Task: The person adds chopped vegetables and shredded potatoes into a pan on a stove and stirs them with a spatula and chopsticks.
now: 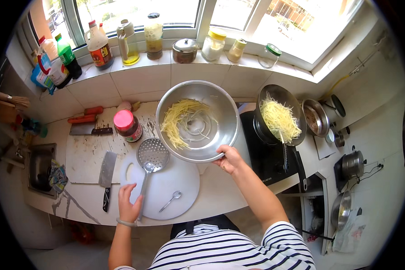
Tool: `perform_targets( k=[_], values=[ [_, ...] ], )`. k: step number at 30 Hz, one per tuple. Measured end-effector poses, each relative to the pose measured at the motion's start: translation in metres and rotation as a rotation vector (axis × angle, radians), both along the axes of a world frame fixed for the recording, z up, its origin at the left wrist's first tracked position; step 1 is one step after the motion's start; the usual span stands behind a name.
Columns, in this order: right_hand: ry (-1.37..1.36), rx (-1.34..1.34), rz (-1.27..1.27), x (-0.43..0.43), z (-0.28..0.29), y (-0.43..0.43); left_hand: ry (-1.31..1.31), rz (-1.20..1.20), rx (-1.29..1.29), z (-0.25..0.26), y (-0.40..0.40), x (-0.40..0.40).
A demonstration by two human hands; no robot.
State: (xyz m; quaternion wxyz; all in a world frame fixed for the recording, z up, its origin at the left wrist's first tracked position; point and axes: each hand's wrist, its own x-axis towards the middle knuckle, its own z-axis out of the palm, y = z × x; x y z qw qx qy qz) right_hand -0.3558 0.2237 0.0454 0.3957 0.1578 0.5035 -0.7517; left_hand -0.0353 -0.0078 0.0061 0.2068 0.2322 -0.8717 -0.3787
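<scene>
My right hand (229,159) grips the near rim of a large stainless steel bowl (219,135), which holds pale yellow shreds (175,126) mostly on its left side. My left hand (129,204) is spread just left of the handle of a perforated skimmer (153,154); whether a fingertip touches it I cannot tell. The skimmer lies across a round white cutting board (185,175), with a small metal spoon (176,195) near the board's front. Right of the bowl, a wok (298,118) on the black cooktop (253,152) holds a heap of shreds (279,118) with a utensil in it.
Left of the board lie a cleaver (107,168), a second cleaver (82,129), carrots (84,118) and a red-lidded jar (130,128). A sink (37,162) is at far left. Bottles and jars line the windowsill (121,65). A metal bowl (315,116) of food stands beyond the wok.
</scene>
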Motion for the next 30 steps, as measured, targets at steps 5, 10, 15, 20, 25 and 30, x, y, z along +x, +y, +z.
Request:
perform_targets(
  k=[5, 10, 15, 20, 25, 30],
  values=[
    [0.1, 0.102, 0.111, 0.023, 0.104, 0.065, 0.311, -0.629, -0.194, 0.183, 0.049, -0.173],
    [0.194, 0.129, 0.101, 0.036, 0.163, 0.108, 0.016, -0.677, -0.67, 0.153, 0.092, -0.333],
    [0.264, 0.077, -0.05, 0.003, 0.182, 0.19, -0.337, -0.777, -0.622, 0.17, 0.173, -0.391],
    [0.382, 0.077, -0.134, -0.056, 0.175, 0.273, -0.767, -1.019, -0.671, 0.185, 0.273, -0.434],
    [0.469, 0.062, -0.231, -0.119, 0.171, 0.344, -0.923, -1.155, -0.584, 0.216, 0.38, -0.484],
    [0.423, 0.038, -0.256, -0.173, 0.156, 0.387, -0.898, -1.274, -0.633, 0.213, 0.424, -0.54]
  ],
)
